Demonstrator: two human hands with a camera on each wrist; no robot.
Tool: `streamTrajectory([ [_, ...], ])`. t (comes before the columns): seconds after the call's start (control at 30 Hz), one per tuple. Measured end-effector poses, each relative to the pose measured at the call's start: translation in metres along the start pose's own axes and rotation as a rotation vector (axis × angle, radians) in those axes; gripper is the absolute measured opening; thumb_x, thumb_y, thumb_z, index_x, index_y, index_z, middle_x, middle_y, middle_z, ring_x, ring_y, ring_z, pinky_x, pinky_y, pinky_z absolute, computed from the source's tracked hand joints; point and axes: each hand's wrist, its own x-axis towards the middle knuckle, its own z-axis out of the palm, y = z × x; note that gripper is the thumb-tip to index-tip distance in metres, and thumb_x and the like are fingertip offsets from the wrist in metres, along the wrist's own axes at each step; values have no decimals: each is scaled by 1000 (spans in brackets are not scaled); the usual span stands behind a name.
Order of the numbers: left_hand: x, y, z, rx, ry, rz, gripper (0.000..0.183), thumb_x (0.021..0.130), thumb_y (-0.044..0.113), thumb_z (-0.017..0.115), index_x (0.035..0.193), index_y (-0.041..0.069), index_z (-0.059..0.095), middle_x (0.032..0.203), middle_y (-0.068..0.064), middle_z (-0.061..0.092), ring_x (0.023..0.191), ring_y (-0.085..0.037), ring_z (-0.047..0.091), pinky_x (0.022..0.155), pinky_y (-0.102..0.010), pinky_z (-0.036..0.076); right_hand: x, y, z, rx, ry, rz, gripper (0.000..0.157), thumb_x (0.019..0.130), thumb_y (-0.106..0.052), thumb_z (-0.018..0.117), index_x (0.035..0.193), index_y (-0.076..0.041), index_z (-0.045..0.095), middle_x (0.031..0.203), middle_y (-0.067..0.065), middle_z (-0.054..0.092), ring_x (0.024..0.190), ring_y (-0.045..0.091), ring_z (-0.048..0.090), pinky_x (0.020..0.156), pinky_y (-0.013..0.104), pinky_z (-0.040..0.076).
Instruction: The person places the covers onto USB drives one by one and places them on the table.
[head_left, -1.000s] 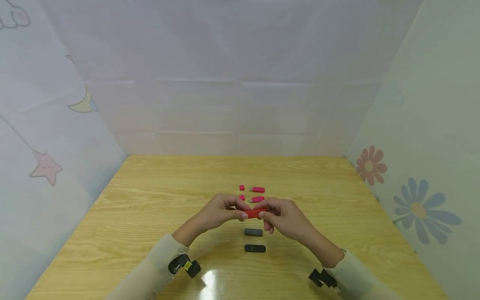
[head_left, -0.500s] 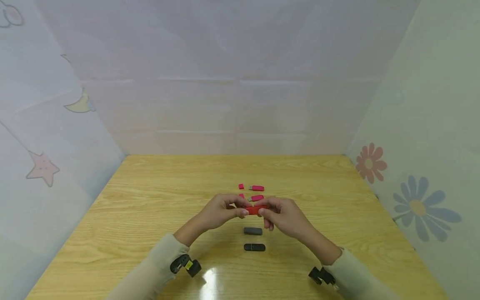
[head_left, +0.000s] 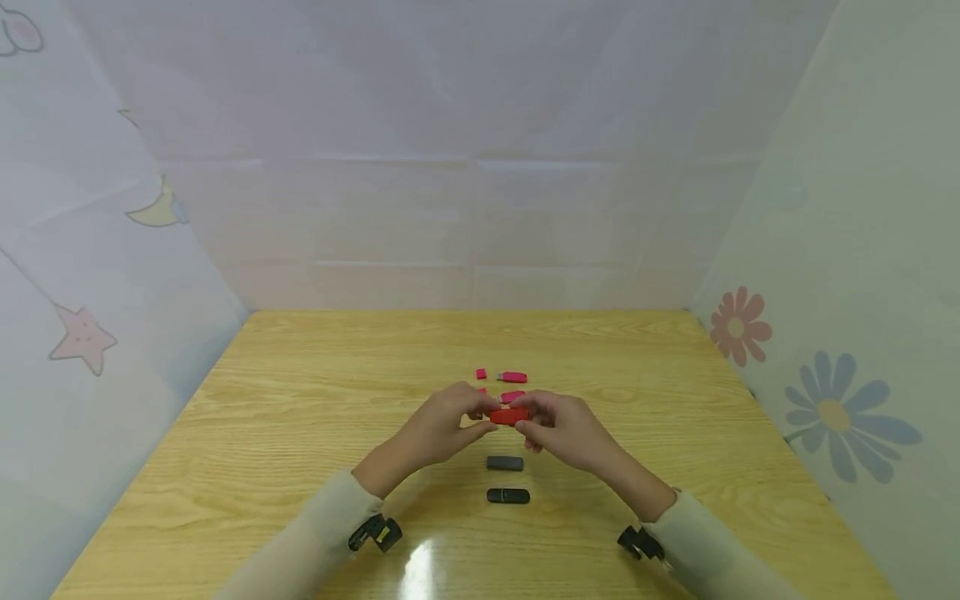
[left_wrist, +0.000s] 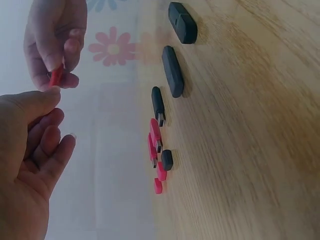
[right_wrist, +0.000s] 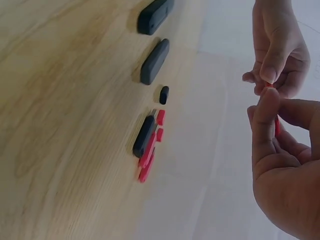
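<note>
A red USB stick (head_left: 509, 416) is held up above the table between my two hands. My left hand (head_left: 442, 425) pinches its left end between thumb and fingertips. From the other side, my right hand (head_left: 566, 429) grips the right end with thumb and index finger. Both wrist views show the red stick mostly covered by fingers. Beyond the hands lie two uncapped pink USB sticks, a far one (head_left: 513, 377) and a nearer one (head_left: 513, 397). A black uncapped stick (left_wrist: 158, 101) and its black cap (left_wrist: 167, 160) show in the wrist views but are hidden in the head view.
Closer to me lie a grey capped USB stick (head_left: 505, 462) and a black capped one (head_left: 508, 496). Pink caps, one far (head_left: 482, 374) and one partly hidden, sit left of the pink sticks. The wooden table (head_left: 322, 358) has printed cloth walls on three sides.
The red stick has shifted slightly up in the head view, with both hands still on it. My left hand has lifted a little at the knuckles. The sticks on the table lie as before.
</note>
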Motion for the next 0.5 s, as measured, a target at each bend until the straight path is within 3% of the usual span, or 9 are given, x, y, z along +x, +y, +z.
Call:
streamTrajectory([
  [0.23, 0, -2, 2, 26, -18, -78, 22, 92, 16, 77, 113, 10, 74, 102, 0, 71, 94, -15, 63, 80, -27, 56, 4, 5, 5, -196, 47, -92, 24, 94, -3, 70, 118, -6, 67, 94, 2, 69, 68, 7, 63, 55, 24, 52],
  [0.33, 1, -4, 6, 65, -42, -111, 21, 92, 19, 77, 112, 12, 75, 101, 3, 72, 94, -13, 60, 80, -26, 53, 7, 8, 7, -284, 71, -128, 20, 93, -2, 71, 113, -7, 69, 99, 2, 67, 74, 5, 61, 61, 21, 53],
  [0.5, 3, -9, 15, 110, -100, -145, 18, 92, 20, 78, 108, 13, 75, 99, 4, 73, 90, -11, 55, 79, -26, 50, 9, 14, 11, -394, 57, -114, 17, 92, -4, 73, 108, -9, 69, 96, -1, 63, 79, 7, 59, 67, 20, 51],
])
